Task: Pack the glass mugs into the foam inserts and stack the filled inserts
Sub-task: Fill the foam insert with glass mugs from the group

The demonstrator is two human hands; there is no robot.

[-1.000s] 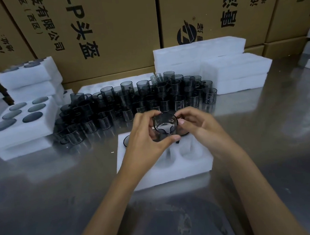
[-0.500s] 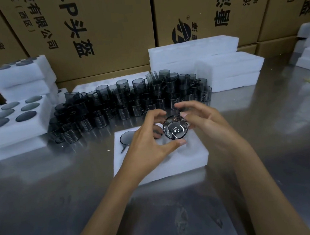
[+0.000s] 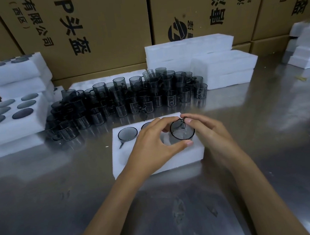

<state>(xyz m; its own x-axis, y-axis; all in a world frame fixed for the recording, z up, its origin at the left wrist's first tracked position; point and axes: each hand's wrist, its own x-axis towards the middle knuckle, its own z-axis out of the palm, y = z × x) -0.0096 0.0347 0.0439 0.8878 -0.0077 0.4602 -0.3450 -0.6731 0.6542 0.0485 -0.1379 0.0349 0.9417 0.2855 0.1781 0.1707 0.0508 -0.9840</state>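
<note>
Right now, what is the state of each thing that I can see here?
Held mug: gripped by both hands, above the insert.
Left hand: grips mug.
Right hand: grips mug.
Front foam insert: partly filled.
Seated mug: in far-left pocket.
Loose mugs: unpacked.
Left insert: full.

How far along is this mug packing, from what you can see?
Done: filled inserts sit stacked at the left, and the insert being filled has a seated mug at its far-left corner. In hand: the left hand and right hand hold one mug over it. Left: this insert's open pockets and the crowd of loose mugs behind.
</note>
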